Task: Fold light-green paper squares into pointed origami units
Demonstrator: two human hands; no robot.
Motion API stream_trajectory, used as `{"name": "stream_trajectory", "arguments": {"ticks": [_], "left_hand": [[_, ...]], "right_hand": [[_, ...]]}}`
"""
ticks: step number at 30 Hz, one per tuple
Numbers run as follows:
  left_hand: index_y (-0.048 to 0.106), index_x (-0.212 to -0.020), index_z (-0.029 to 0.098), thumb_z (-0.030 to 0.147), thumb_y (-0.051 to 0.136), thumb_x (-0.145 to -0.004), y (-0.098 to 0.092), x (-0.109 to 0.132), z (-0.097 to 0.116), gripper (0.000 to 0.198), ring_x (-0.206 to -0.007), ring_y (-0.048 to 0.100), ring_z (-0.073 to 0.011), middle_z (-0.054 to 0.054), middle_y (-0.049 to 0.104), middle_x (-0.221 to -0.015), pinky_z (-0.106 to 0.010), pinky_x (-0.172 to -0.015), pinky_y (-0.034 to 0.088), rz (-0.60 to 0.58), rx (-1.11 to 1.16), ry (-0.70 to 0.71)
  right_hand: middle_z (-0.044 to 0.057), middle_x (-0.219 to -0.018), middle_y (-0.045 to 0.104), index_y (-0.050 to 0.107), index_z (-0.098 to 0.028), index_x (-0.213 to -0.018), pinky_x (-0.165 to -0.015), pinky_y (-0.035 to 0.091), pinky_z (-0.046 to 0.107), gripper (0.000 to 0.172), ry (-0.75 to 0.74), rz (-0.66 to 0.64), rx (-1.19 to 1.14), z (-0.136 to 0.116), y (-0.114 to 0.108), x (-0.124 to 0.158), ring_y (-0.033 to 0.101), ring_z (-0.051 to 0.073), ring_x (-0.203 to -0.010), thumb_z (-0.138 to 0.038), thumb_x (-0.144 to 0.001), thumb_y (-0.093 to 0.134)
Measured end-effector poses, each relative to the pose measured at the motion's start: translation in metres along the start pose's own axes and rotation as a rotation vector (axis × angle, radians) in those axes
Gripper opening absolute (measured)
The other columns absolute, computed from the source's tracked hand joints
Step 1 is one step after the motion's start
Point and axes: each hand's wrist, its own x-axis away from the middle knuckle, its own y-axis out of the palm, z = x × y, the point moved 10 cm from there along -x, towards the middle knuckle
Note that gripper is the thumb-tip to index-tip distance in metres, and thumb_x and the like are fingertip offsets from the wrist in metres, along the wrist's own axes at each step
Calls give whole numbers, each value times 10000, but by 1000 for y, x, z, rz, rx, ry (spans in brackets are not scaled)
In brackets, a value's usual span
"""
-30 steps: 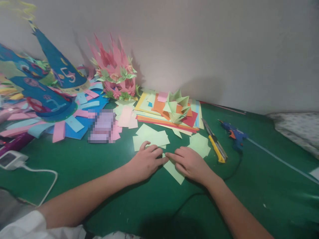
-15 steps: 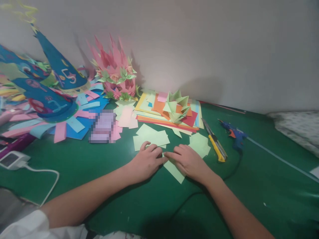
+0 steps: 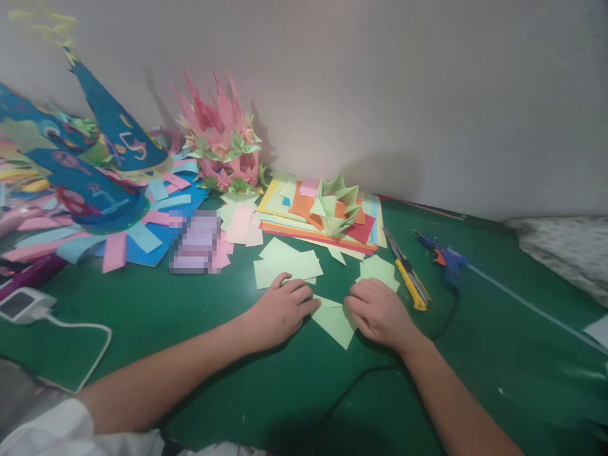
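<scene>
Inside the green bench's (image 3: 266, 392) near edge, left hand (image 3: 280, 310) and right hand (image 3: 380, 313) pinch folded pale-green paper (image 3: 336, 322). Likely this steadies its crease.

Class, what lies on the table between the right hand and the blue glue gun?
In the head view, the yellow cutter lies between the right hand and blue glue gun.

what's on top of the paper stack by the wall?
Folded green paper piece, orange sheets, red sheet, pink sheet. What lies directly beneath the folded piece is covered.
</scene>
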Motion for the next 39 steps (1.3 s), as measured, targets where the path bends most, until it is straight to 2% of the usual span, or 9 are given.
{"name": "stream_trajectory", "arguments": {"ticks": [2, 5, 11, 15, 18, 22, 27, 33, 39], "left_hand": [[525, -1124, 205, 100, 409, -888, 0, -1, 0, 283, -984, 489, -192, -42, 567, -954, -403, -968, 269, 14, -32, 1], [538, -1100, 189, 120, 421, -886, -1, -2, 0, 254, -919, 484, -194, -39, 546, -892, -386, -938, 297, 51, -73, -2], [569, -1045, 153, 140, 414, -892, 0, -1, -3, 218, -832, 487, -190, -45, 556, -840, -358, -854, 338, 84, -40, -51], [591, -1019, 166, 138, 400, -901, -5, -1, -6, 226, -889, 510, -193, -59, 592, -914, -364, -852, 337, 97, 29, -55], [581, -1054, 185, 93, 398, -888, -8, -1, -8, 264, -1067, 490, -188, -61, 601, -1100, -372, -937, 303, 88, 110, -18], [562, -1114, 196, 79, 398, -882, -7, -1, -10, 308, -1187, 449, -179, -50, 624, -1144, -396, -1023, 233, 59, 172, 14], [581, -1070, 191, 88, 392, -889, -9, -2, -12, 281, -1105, 492, -173, -44, 636, -1106, -394, -1023, 233, 58, 197, 17], [630, -979, 200, 190, 405, -949, -10, -4, -14, 227, -973, 503, -169, -40, 647, -1025, -356, -914, 319, 82, 198, 2], [666, -900, 228, 279, 480, -938, -7, -4, -22, 196, -938, 471, -162, -19, 617, -920, -342, -859, 307, 147, 192, -81]], "right_hand": [[59, -680, 511, 601, -168, -728, -593, 315, 314, 267, 32, 69, 4, 2, -5, 1, 408, 181, -655, -133, -866, 375], [104, -920, 600, 611, -157, -1036, -728, 397, 350, 253, 59, 118, -68, -1, -7, 0, 510, 209, -835, -144, -863, 428], [107, -1088, 630, 561, -189, -1174, -857, 443, 394, 293, 37, -53, -194, -16, 16, -12, 558, 224, -1004, -276, -901, 500], [93, -1081, 635, 586, -199, -1091, -882, 456, 392, 239, 70, -116, -248, -10, 24, -13, 564, 215, -1025, -334, -906, 517], [83, -1059, 637, 608, -205, -988, -885, 457, 392, 176, 24, -105, -239, -11, 22, -13, 566, 205, -1013, -335, -906, 522], [85, -1032, 645, 607, -206, -962, -880, 454, 413, 164, -28, -85, -196, -14, 18, -15, 568, 205, -990, -320, -920, 497], [63, -1061, 650, 606, -217, -982, -936, 398, 425, 171, -38, -80, -147, -16, 20, -15, 552, 193, -1003, -231, -948, 439], [54, -919, 645, 614, -213, -994, -754, 399, 317, 192, 4, -86, -201, -16, 17, -13, 548, 159, -853, -198, -947, 428], [58, -892, 619, 617, -204, -1003, -744, 371, 316, 198, 21, -110, -288, -18, 20, -12, 526, 163, -830, -212, -943, 429]]}}
